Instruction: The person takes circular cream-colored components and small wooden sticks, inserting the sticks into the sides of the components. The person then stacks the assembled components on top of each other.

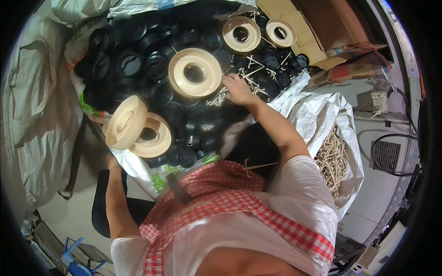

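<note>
My right hand [238, 89] reaches over a heap of round black plastic caps [129, 63]. Its fingers are bent together beside the rim of a large cream plastic ring [176, 76], among thin beige plastic scraps [218, 98]. What they grip, if anything, is too small to make out. My left hand [112, 161] is low at the left, by the bag's edge, just below a tilted cream ring [120, 129]. Its fingers are hidden. That tilted ring leans over another cream ring [162, 145]. Two smaller cream rings [230, 41] lie at the far right of the heap.
The caps sit in a white woven sack [138, 168]. At the right, another white sack [352, 138] holds many beige scraps [331, 158]. Cardboard [317, 55] stands at the back right, a grey machine [368, 193] at the right. A forked beige scrap [258, 165] lies near my apron.
</note>
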Tool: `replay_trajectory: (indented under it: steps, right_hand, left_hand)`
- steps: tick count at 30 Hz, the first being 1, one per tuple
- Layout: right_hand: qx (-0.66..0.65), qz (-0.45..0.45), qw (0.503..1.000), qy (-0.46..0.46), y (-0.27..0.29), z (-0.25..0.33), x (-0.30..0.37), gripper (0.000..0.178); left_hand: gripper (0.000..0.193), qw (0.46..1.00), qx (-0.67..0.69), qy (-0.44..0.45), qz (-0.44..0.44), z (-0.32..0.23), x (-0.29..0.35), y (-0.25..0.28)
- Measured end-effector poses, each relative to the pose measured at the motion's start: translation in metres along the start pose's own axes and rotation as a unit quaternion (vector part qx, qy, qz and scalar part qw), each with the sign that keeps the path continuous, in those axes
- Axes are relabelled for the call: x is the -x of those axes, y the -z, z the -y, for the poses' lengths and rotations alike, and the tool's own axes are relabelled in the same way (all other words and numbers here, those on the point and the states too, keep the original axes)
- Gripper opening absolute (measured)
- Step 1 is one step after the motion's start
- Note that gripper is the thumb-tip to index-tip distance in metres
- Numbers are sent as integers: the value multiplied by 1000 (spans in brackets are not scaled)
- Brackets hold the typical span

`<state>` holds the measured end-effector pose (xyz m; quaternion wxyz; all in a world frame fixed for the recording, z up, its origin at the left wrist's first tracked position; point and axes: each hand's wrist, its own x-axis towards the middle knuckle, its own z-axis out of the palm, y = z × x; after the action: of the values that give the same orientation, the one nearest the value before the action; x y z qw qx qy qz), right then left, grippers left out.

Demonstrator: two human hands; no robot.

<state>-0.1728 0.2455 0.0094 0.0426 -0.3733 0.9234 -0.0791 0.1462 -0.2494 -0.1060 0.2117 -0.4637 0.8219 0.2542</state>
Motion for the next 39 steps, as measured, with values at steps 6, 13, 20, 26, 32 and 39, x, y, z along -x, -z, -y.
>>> replay_trajectory:
  steps: [6,13,20,26,32,39]
  right_hand:
    - [167,152,924,-309,41,-33,14,43]
    - [-76,-7,997,-30,15,-30,-1,32]
    - [-11,38,988,-152,-18,-32,-52,62]
    - [21,153,967,-201,-25,-52,-80,88]
    - [46,139,980,-137,-27,-59,-75,87]
    - [24,13,998,-60,-28,-66,-61,91]
  left_hand:
    - [48,986,-157,-52,33,-32,28,32]
    - [32,939,-327,-80,70,-35,43,52]
    - [49,860,-404,-290,113,-111,166,134]
    - [35,908,-199,-368,-17,-157,202,152]
    - [22,931,-159,-323,-66,-193,198,151]
    - [26,929,-159,-315,-112,-210,198,156]
